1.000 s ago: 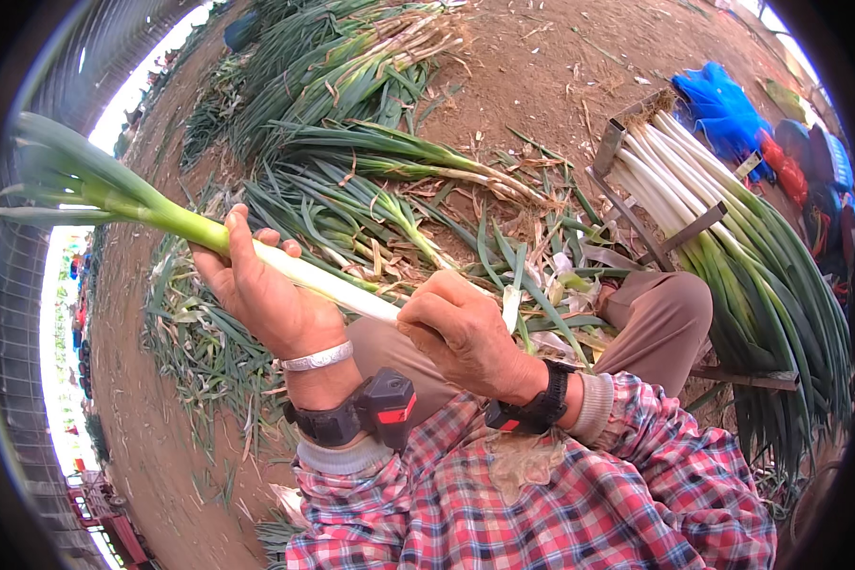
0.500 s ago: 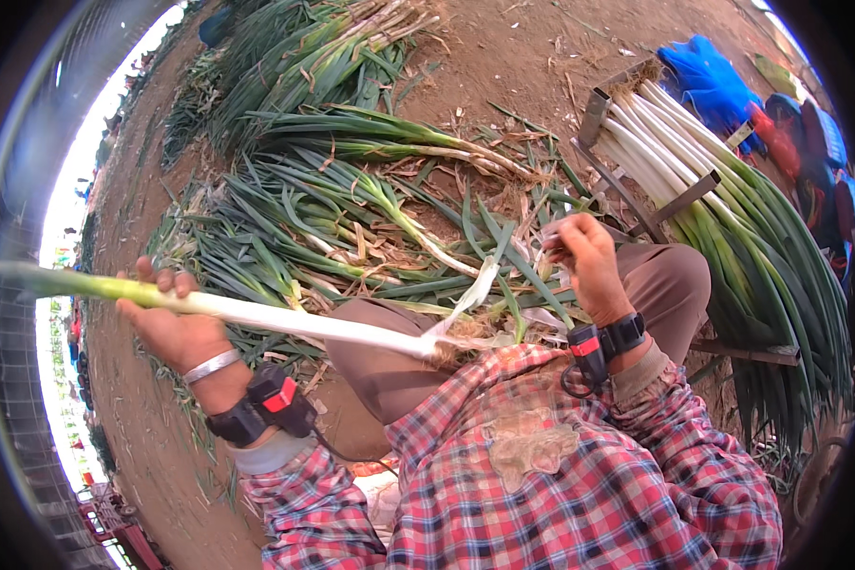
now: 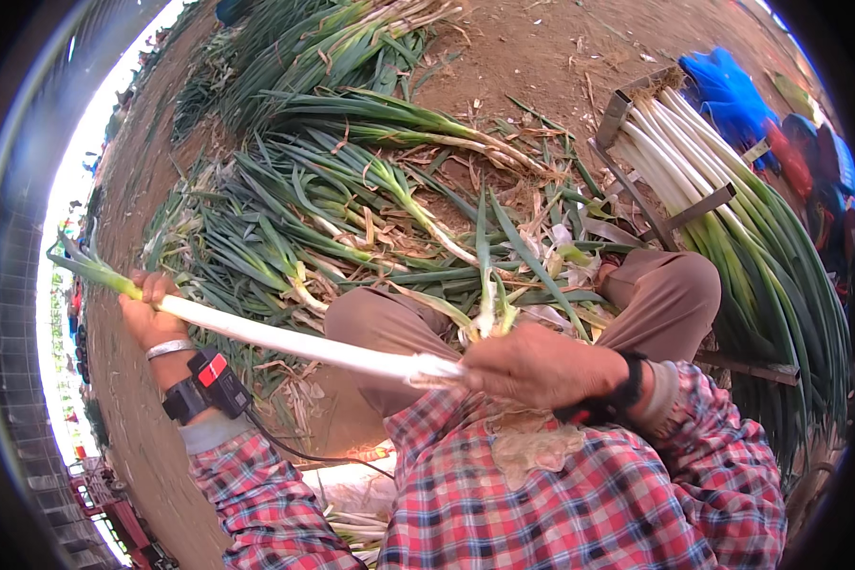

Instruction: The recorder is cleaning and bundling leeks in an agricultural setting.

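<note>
A long green onion [image 3: 294,334] with a smooth white shaft lies slantwise in front of me, across my left knee. My left hand [image 3: 154,309] is wrapped round it where white turns to green, and its leaf tips stick out past the fist. At the root end, my right hand [image 3: 541,369] is closed on the onion; the fingertips and roots are mostly hidden behind the hand. Peeled strips and leaves [image 3: 489,309] lie just beyond the right hand, between my knees.
Unpeeled green onions [image 3: 275,228] are spread over the soil ahead, with another heap [image 3: 323,57] behind. At right, a metal rack [image 3: 660,223] holds a bundle of cleaned green onions [image 3: 731,209]. Blue plastic bags [image 3: 727,90] lie beyond it. More white stalks [image 3: 356,532] show below my left arm.
My right hand has come down and left from above my right knee to the onion's root end and closed on it. The onion's leafy end has shifted right.
</note>
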